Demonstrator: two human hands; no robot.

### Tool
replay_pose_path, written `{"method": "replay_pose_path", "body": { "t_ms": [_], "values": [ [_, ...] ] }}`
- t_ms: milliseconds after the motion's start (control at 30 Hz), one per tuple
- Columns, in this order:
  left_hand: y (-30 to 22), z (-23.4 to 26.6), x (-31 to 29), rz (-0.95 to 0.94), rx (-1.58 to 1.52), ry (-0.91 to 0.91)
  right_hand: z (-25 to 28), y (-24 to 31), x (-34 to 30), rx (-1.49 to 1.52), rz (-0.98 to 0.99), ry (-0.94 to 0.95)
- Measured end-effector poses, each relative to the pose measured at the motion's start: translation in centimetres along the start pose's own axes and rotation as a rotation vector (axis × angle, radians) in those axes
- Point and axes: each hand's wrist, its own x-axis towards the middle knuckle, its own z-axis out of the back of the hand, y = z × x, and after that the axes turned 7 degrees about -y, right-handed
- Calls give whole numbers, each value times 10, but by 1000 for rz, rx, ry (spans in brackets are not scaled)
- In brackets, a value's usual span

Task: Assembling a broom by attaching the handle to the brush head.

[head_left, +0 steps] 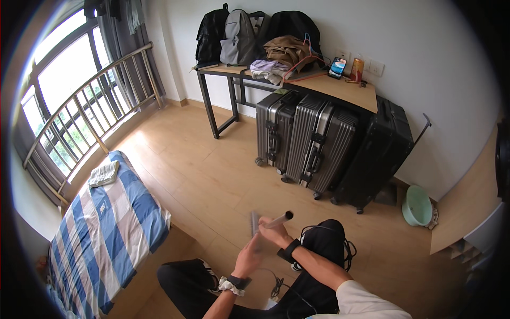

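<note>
In front of my bent knees, my right hand (274, 234) is closed around a pale grey tube (278, 220) with a dark round end tilted up to the right. Beside it stands a thin greyish strip (254, 220), smeared by motion; whether it joins the tube I cannot tell. My left hand (248, 259) is raised just below and left of my right hand, close against it. Its fingers are blurred and partly hidden, so its grip does not show. A black cable (349, 252) loops over my right knee, and more cord (277, 287) lies between my legs.
A bed with a blue-and-white checked cover (114, 218) is at the left, near a railed window. Ahead, several suitcases (319, 143) stand under a desk (345, 87) bearing backpacks, clothes, a phone and a bottle. A green basin (417, 206) sits on the floor at right.
</note>
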Motion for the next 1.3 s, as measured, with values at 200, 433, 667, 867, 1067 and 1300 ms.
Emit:
{"method": "replay_pose_path", "body": {
  "t_ms": [200, 433, 667, 867, 1067, 1300],
  "values": [
    [4, -3, -1, 11, -12, 24, 11, 11, 3, 75, -10, 162],
    [1, -5, 0, -76, 55, -59, 0, 5, -6, 303, -108, 290],
    [4, -3, -1, -72, 69, -56, -5, -4, -6, 146, -253, 297],
    [6, -3, -1, 11, 19, -32, 6, 5, -1, 36, 11, 88],
    [-4, -4, 2, -129, 96, -145, 11, 4, -4, 135, 150, 91],
    [24, -13, 5, -53, 79, -178, -15, 13, -22, 65, 5, 360]
  ]
}}
